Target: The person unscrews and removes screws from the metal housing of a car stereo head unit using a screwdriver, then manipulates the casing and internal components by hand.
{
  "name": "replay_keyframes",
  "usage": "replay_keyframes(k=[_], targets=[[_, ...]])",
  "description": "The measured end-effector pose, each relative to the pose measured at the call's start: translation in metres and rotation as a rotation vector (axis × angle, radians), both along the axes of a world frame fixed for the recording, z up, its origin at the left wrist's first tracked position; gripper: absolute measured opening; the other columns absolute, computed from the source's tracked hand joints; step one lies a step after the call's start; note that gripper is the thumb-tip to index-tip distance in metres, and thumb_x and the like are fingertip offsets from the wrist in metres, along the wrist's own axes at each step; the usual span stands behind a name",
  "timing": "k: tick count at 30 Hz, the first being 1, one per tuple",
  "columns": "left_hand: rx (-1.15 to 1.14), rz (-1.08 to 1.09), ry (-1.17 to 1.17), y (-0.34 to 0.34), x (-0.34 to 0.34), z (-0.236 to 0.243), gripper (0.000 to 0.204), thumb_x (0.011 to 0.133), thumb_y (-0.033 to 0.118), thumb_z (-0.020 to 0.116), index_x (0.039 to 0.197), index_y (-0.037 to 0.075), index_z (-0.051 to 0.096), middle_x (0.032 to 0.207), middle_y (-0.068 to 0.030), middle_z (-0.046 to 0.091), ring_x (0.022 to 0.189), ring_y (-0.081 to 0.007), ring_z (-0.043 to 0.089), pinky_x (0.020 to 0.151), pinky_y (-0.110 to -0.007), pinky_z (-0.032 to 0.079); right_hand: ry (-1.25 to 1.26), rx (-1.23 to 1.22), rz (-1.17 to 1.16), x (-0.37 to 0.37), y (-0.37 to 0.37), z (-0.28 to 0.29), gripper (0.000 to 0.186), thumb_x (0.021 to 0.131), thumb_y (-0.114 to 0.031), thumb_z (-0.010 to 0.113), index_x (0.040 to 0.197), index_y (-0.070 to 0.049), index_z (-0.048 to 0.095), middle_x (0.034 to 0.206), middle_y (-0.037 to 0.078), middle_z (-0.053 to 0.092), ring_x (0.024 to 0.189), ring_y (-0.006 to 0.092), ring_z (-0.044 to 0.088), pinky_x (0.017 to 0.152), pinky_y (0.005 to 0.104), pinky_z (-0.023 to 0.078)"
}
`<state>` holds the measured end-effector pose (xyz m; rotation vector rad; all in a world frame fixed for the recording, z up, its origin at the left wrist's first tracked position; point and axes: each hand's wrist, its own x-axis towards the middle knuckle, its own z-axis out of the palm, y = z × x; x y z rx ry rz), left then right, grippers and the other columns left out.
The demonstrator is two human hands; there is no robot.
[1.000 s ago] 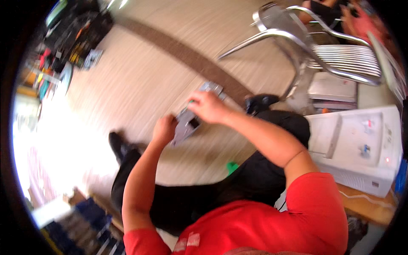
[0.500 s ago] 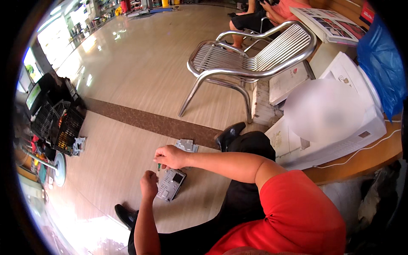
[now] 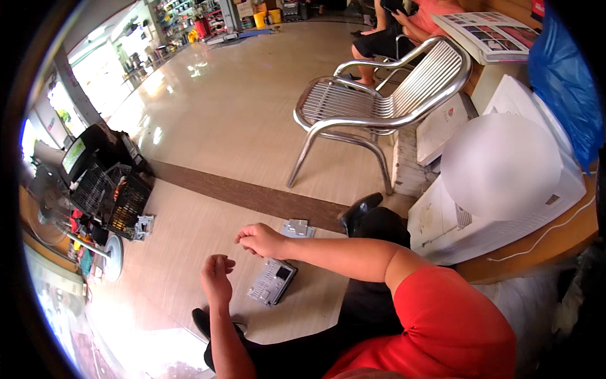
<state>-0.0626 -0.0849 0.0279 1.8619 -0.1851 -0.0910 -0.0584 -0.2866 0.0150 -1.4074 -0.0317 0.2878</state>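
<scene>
My right hand [image 3: 260,240] hovers over the floor with its fingers curled closed. Whatever may be in it is hidden. Lower and to the left, my left hand [image 3: 217,275] is raised with thumb and fingers drawn together; anything between them is too small to make out. To the right of my left hand and below my right one, a silver metal device casing [image 3: 273,283] with slots and a dark square patch lies on the floor. A flat silver metal plate [image 3: 299,228] lies beyond my right forearm, apart from the casing.
A tubular metal chair [image 3: 372,114] stands ahead, with a seated person [image 3: 416,28] behind it. At right, a white box-shaped appliance [image 3: 429,227] sits on a wooden surface beside a blue plastic bag [image 3: 565,88]. Black crates [image 3: 129,202] and a standing fan [image 3: 113,258] are at left.
My hands have moved apart; the slim screwdriver seen between them earlier no longer shows. The whole view has shifted, while the casing stays on the floor.
</scene>
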Motion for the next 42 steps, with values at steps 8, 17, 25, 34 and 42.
replay_keyframes(k=[8, 17, 25, 34, 42], targets=[[-0.23, -0.013, 0.129, -0.004, -0.009, -0.024, 0.025, 0.103, 0.016, 0.048, 0.093, -0.003, 0.062, 0.079, -0.0066, 0.065, 0.071, -0.0125, 0.063, 0.065, -0.027, 0.052, -0.492, -0.463, 0.028, -0.018, 0.029, 0.003, 0.022, 0.092, -0.015, 0.064, 0.106, 0.001, 0.067, 0.097, 0.015, 0.071, 0.094, 0.0225, 0.069, 0.082, 0.0352, 0.053], [-0.102, -0.048, 0.201, 0.001, -0.001, -0.029, 0.033, 0.103, 0.023, 0.049, 0.087, -0.003, 0.062, 0.074, -0.0097, 0.067, 0.067, -0.0167, 0.064, 0.063, -0.034, 0.052, -0.661, -0.623, -0.019, -0.022, 0.039, 0.014, 0.012, 0.088, -0.006, 0.065, 0.098, 0.0, 0.066, 0.089, 0.015, 0.068, 0.081, 0.0309, 0.067, 0.07, 0.0377, 0.052], [0.007, -0.118, 0.17, 0.001, -0.006, -0.032, 0.037, 0.102, 0.028, 0.048, 0.087, -0.002, 0.062, 0.069, -0.0116, 0.065, 0.064, -0.0195, 0.063, 0.064, -0.036, 0.051, -0.723, -0.72, 0.018, -0.026, 0.034, 0.001, 0.007, 0.088, -0.008, 0.065, 0.092, -0.003, 0.065, 0.085, 0.016, 0.065, 0.079, 0.0368, 0.063, 0.066, 0.041, 0.05], [-0.157, -0.195, 0.303, 0.004, -0.004, -0.042, 0.037, 0.105, 0.029, 0.046, 0.086, -0.001, 0.057, 0.072, -0.0046, 0.059, 0.066, -0.0138, 0.058, 0.063, -0.031, 0.05, -0.884, -0.842, 0.07, -0.028, 0.034, 0.003, 0.006, 0.089, -0.01, 0.062, 0.089, -0.004, 0.061, 0.084, 0.017, 0.063, 0.079, 0.0397, 0.061, 0.066, 0.0464, 0.05], [-0.068, -0.197, 0.222, 0.006, -0.012, -0.038, 0.034, 0.104, 0.027, 0.047, 0.091, -0.001, 0.06, 0.074, -0.0058, 0.064, 0.069, -0.0131, 0.061, 0.063, -0.03, 0.051, -0.85, -0.786, 0.019, -0.032, 0.031, 0.0, 0.007, 0.089, -0.011, 0.061, 0.088, -0.004, 0.062, 0.085, 0.016, 0.064, 0.08, 0.0391, 0.062, 0.065, 0.0466, 0.05]])
